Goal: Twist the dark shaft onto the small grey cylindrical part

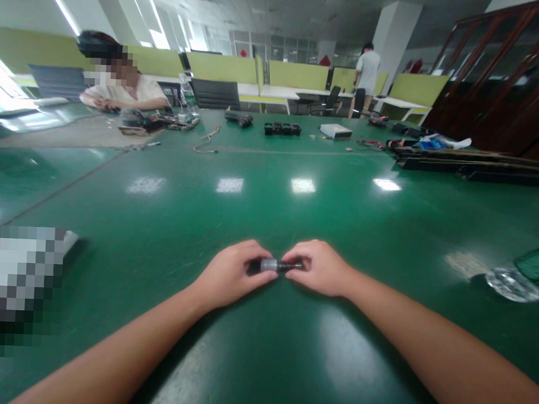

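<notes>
A small grey-and-black cylinder (270, 265) lies level between my two hands, just over or on the green tabletop (269, 214). Its left part is a wider grey barrel and its right part is slimmer and dark; its exact kind is too small to tell. My left hand (237, 272) pinches the grey end between thumb and fingers. The dark end is gripped by my right hand (318, 266), also between thumb and fingertips. Both ends are partly hidden by the fingers.
A clear plastic bottle (516, 278) lies at the right edge; a blurred-out flat object (20, 280) sits at the left. Along the far side are a black block (282, 129), a white box (336, 131), cables and dark rails (476, 163). One person sits far left, another stands behind.
</notes>
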`<control>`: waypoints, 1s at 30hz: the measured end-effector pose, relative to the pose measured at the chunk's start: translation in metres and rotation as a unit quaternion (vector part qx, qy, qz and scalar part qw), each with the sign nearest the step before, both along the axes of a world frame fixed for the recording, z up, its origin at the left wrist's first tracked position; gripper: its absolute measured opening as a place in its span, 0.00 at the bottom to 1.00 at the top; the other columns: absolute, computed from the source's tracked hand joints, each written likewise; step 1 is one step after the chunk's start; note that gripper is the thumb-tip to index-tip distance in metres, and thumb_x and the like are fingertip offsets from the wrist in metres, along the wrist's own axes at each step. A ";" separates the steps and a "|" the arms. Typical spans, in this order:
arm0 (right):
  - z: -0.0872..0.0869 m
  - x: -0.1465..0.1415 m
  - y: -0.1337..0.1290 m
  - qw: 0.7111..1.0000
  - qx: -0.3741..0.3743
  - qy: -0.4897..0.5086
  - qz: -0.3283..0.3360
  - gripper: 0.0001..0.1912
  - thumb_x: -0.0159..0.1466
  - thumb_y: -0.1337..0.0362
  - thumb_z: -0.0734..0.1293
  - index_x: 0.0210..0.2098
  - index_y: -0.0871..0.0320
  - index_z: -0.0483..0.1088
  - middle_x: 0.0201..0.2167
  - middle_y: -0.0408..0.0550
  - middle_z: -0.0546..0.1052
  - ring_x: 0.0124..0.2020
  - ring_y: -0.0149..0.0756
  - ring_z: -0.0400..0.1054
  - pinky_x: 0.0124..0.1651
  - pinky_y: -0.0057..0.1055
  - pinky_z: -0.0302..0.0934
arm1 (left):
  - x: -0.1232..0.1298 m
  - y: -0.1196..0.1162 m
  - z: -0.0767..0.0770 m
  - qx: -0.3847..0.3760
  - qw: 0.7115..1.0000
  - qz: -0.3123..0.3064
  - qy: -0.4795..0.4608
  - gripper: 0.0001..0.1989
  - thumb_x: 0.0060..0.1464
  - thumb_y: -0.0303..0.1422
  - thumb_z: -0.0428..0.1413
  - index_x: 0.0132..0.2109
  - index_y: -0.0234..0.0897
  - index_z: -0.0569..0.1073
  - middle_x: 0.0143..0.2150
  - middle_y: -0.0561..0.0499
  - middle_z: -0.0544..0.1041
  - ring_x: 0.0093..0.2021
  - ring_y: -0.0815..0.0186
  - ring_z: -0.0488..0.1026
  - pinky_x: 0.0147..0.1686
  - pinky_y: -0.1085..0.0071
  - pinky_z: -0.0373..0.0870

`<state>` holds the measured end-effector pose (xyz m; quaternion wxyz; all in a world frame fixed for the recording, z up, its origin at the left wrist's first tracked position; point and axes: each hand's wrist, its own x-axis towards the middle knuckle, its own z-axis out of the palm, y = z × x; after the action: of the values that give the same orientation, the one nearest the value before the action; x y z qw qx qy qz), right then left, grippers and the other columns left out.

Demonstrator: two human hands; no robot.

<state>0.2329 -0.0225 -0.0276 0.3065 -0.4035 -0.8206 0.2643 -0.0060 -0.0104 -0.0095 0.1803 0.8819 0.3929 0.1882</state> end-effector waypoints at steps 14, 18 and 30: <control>0.003 -0.003 0.000 0.997 0.049 -0.049 0.020 0.07 0.61 0.65 0.72 0.39 0.56 0.80 0.35 0.45 0.81 0.35 0.33 0.72 0.40 0.29 0.60 | 0.003 -0.004 0.003 0.001 1.000 -0.002 0.009 0.15 0.60 0.46 0.57 0.45 0.42 0.80 0.40 0.51 0.78 0.38 0.65 0.74 0.37 0.72 0.68; 0.002 -0.002 0.001 0.998 0.049 -0.045 0.023 0.07 0.61 0.65 0.72 0.39 0.56 0.80 0.35 0.45 0.81 0.35 0.33 0.72 0.40 0.29 0.60 | 0.004 -0.005 0.003 0.000 1.000 0.001 0.010 0.15 0.61 0.46 0.57 0.46 0.42 0.80 0.41 0.51 0.78 0.39 0.64 0.75 0.38 0.72 0.68; 0.003 -0.001 0.000 0.998 0.035 -0.040 0.027 0.07 0.61 0.65 0.72 0.39 0.55 0.80 0.34 0.45 0.81 0.35 0.32 0.72 0.39 0.28 0.60 | 0.002 -0.005 0.003 -0.003 1.000 0.002 0.006 0.16 0.61 0.47 0.56 0.45 0.42 0.80 0.41 0.50 0.78 0.39 0.65 0.75 0.37 0.73 0.69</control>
<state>0.2319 -0.0224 -0.0250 0.2797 -0.3806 -0.8516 0.2274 -0.0040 -0.0152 -0.0063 0.1807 0.8814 0.3965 0.1823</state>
